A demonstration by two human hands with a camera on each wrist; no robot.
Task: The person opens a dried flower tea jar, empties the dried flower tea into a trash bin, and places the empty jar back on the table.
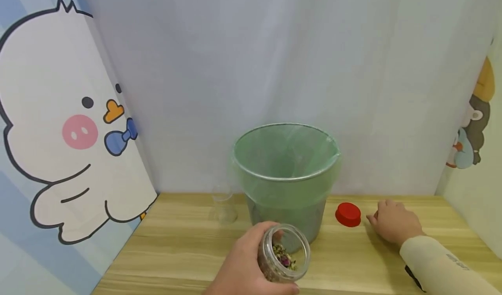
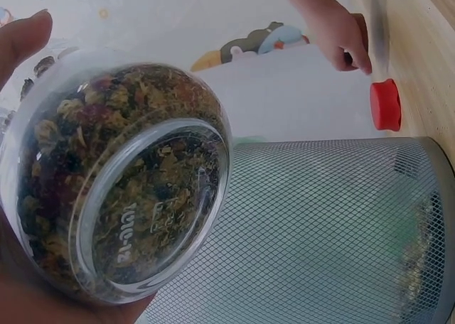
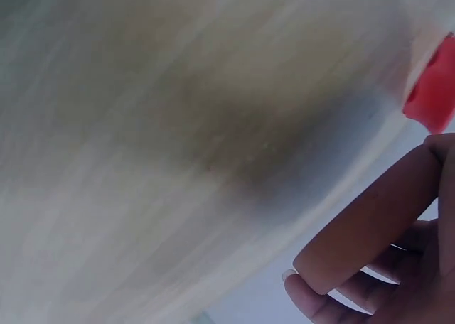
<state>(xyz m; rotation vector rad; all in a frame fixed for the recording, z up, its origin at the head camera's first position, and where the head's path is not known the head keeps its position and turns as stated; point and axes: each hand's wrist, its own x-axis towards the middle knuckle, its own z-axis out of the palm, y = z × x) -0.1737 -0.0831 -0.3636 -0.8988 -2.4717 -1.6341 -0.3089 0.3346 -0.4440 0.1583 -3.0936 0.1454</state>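
My left hand (image 1: 244,263) grips a clear glass jar (image 1: 269,269), fingers and thumb around its side. The uncapped jar is tilted, and dried flowers (image 1: 285,259) and leaves lie inside. Its base (image 2: 146,210) faces the camera in the left wrist view. Just beyond the jar stands a mesh bin (image 1: 288,214) with a green liner (image 1: 274,194) folded over its rim. A red lid (image 1: 348,214) lies on the table right of the bin. Beside it, apart from the lid, my right hand (image 1: 396,223) is low over the table, fingers loosely curled and holding nothing.
A clear glass vessel (image 1: 225,210) stands left of the bin. Behind the wooden table (image 1: 172,238) hangs a pale curtain (image 1: 196,90). Cartoon-printed panels (image 1: 51,90) flank both sides. Through the bin's mesh, yellowish bits (image 2: 419,267) show near the bottom.
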